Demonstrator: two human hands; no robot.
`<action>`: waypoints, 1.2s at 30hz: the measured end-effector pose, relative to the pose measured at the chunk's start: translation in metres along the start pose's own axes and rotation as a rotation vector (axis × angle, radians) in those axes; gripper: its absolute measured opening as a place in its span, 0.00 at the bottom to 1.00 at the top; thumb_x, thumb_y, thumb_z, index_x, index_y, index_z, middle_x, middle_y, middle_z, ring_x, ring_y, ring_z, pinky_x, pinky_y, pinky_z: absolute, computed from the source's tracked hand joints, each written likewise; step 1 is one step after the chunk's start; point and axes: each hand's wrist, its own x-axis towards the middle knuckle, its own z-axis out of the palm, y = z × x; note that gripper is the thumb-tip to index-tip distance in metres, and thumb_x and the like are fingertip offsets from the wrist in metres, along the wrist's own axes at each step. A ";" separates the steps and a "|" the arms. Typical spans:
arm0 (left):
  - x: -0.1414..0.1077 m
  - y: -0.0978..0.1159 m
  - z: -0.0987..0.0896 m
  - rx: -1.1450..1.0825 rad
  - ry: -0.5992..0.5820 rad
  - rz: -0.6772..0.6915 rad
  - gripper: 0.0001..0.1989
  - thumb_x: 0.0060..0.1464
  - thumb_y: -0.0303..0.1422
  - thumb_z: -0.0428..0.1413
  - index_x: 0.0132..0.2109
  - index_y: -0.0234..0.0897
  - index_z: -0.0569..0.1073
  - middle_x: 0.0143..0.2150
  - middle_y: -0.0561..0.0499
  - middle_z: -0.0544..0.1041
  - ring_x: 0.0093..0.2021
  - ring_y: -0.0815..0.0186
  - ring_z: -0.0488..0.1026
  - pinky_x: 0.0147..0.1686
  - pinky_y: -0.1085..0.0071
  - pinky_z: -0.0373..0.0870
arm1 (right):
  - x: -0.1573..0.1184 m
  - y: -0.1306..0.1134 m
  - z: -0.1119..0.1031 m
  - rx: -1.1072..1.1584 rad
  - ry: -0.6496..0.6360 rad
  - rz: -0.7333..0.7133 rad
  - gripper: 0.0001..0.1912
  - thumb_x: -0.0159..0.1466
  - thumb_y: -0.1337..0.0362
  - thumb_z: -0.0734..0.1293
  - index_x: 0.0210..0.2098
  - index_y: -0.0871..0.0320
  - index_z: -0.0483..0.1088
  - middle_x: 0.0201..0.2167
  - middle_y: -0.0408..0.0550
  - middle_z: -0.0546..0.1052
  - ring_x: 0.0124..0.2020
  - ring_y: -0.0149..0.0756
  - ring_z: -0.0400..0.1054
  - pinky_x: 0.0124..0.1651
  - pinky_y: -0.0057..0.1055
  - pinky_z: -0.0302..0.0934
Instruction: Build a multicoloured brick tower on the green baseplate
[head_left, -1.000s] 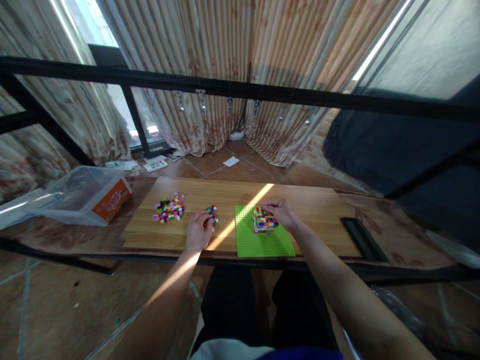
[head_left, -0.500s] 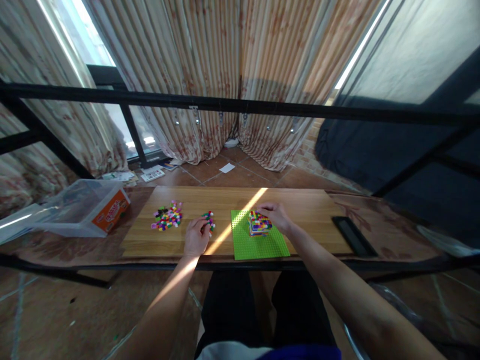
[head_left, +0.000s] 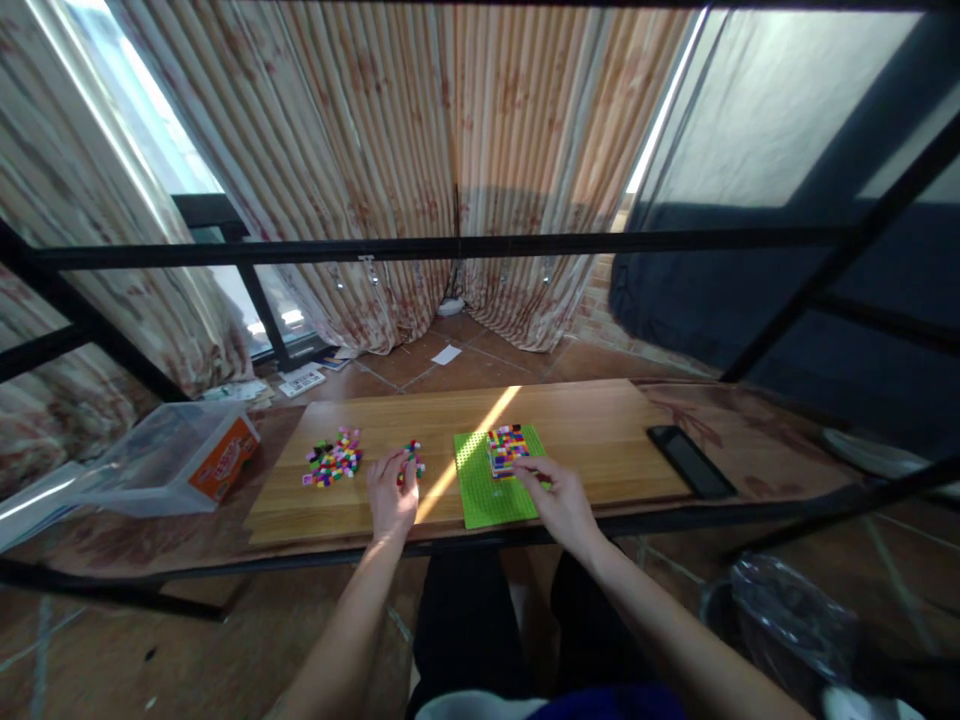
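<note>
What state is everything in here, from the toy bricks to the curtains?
Brick block: built up in layers, on the baseplate
Green baseplate: lying flat, partly sunlit
Larger brick pile: loose, spread out
Smaller brick pile: loose, partly hidden by the left hand
Plastic box: upright, seemingly open
Curtains: meeting in the middle
Right hand: fingers at the block's edge

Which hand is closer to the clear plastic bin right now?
The left. The left hand is at the small brick pile, right of the bin; the right hand is farther right, beside the brick block.
</note>
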 end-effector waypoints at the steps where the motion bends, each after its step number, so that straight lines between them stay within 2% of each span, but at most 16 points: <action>1: -0.006 0.014 -0.002 -0.053 0.001 -0.028 0.10 0.58 0.37 0.52 0.40 0.38 0.76 0.46 0.44 0.77 0.49 0.58 0.72 0.54 0.59 0.66 | -0.008 -0.002 0.004 -0.018 -0.019 -0.013 0.12 0.62 0.57 0.64 0.38 0.54 0.77 0.40 0.49 0.80 0.42 0.40 0.73 0.45 0.37 0.66; 4: -0.036 0.058 -0.007 -0.266 -0.083 -0.149 0.12 0.58 0.38 0.52 0.43 0.37 0.76 0.46 0.44 0.77 0.49 0.60 0.72 0.53 0.61 0.67 | -0.028 -0.010 0.016 -0.047 -0.096 -0.038 0.11 0.64 0.60 0.63 0.41 0.53 0.76 0.41 0.48 0.79 0.42 0.37 0.72 0.46 0.36 0.65; 6: -0.058 0.083 -0.010 -0.417 -0.226 -0.277 0.13 0.58 0.40 0.52 0.40 0.36 0.77 0.42 0.45 0.78 0.44 0.61 0.74 0.47 0.65 0.69 | -0.038 -0.016 0.022 -0.036 -0.169 -0.062 0.12 0.64 0.62 0.63 0.44 0.53 0.75 0.41 0.48 0.79 0.42 0.36 0.72 0.46 0.34 0.65; 8: -0.075 0.100 -0.014 -0.548 -0.345 -0.400 0.15 0.58 0.41 0.52 0.40 0.35 0.77 0.39 0.46 0.79 0.42 0.62 0.75 0.45 0.67 0.70 | -0.045 -0.022 0.024 -0.020 -0.260 -0.098 0.12 0.65 0.63 0.62 0.45 0.52 0.75 0.41 0.47 0.78 0.42 0.34 0.72 0.46 0.33 0.65; 11: -0.082 0.111 -0.017 -0.652 -0.432 -0.523 0.17 0.57 0.44 0.53 0.39 0.34 0.78 0.35 0.47 0.79 0.38 0.63 0.74 0.42 0.68 0.69 | -0.052 -0.029 0.021 0.006 -0.342 -0.138 0.12 0.66 0.64 0.61 0.44 0.52 0.75 0.39 0.47 0.77 0.41 0.33 0.72 0.46 0.31 0.66; 16: -0.070 0.120 -0.015 -0.768 -0.478 -0.683 0.16 0.50 0.45 0.59 0.34 0.35 0.79 0.30 0.49 0.76 0.34 0.65 0.72 0.40 0.70 0.69 | -0.052 -0.030 0.011 0.045 -0.261 -0.136 0.10 0.65 0.64 0.63 0.40 0.50 0.76 0.36 0.45 0.77 0.39 0.34 0.72 0.43 0.31 0.67; 20: -0.063 0.141 -0.011 -0.861 -0.451 -0.835 0.16 0.45 0.45 0.63 0.31 0.35 0.78 0.29 0.50 0.75 0.31 0.69 0.71 0.36 0.73 0.69 | -0.049 -0.025 0.002 0.058 -0.161 -0.159 0.08 0.64 0.62 0.64 0.38 0.49 0.77 0.39 0.46 0.77 0.41 0.36 0.72 0.44 0.32 0.68; 25: -0.056 0.166 -0.010 -0.992 -0.476 -0.992 0.15 0.43 0.43 0.65 0.33 0.34 0.78 0.29 0.50 0.75 0.31 0.71 0.71 0.35 0.74 0.70 | -0.046 -0.018 -0.012 0.060 -0.072 -0.182 0.08 0.63 0.60 0.66 0.38 0.49 0.77 0.41 0.47 0.77 0.43 0.36 0.73 0.45 0.33 0.68; 28: -0.053 0.173 -0.007 -0.979 -0.482 -1.003 0.15 0.40 0.42 0.67 0.32 0.35 0.78 0.29 0.51 0.76 0.30 0.73 0.71 0.34 0.75 0.69 | -0.046 -0.019 -0.019 0.041 -0.079 -0.213 0.08 0.63 0.61 0.65 0.40 0.48 0.77 0.41 0.46 0.77 0.44 0.36 0.72 0.48 0.33 0.67; 32: -0.052 0.172 0.000 -0.907 -0.460 -0.938 0.15 0.40 0.42 0.67 0.32 0.35 0.79 0.28 0.52 0.76 0.29 0.73 0.71 0.34 0.75 0.69 | -0.042 -0.017 -0.029 0.009 -0.085 -0.240 0.09 0.64 0.61 0.64 0.41 0.49 0.77 0.42 0.46 0.77 0.45 0.36 0.72 0.47 0.33 0.67; 34: -0.047 0.165 0.004 -0.823 -0.410 -0.854 0.14 0.42 0.42 0.65 0.33 0.36 0.79 0.30 0.51 0.77 0.30 0.72 0.72 0.35 0.74 0.70 | -0.033 -0.007 -0.038 -0.049 -0.071 -0.231 0.11 0.64 0.60 0.64 0.43 0.49 0.76 0.43 0.47 0.76 0.45 0.37 0.71 0.48 0.34 0.66; 36: -0.035 0.155 0.009 -0.681 -0.341 -0.714 0.13 0.45 0.42 0.64 0.33 0.36 0.80 0.31 0.51 0.79 0.32 0.69 0.73 0.37 0.72 0.70 | -0.019 0.014 -0.052 -0.167 -0.027 -0.197 0.12 0.64 0.60 0.63 0.43 0.50 0.76 0.44 0.49 0.76 0.45 0.38 0.71 0.50 0.36 0.65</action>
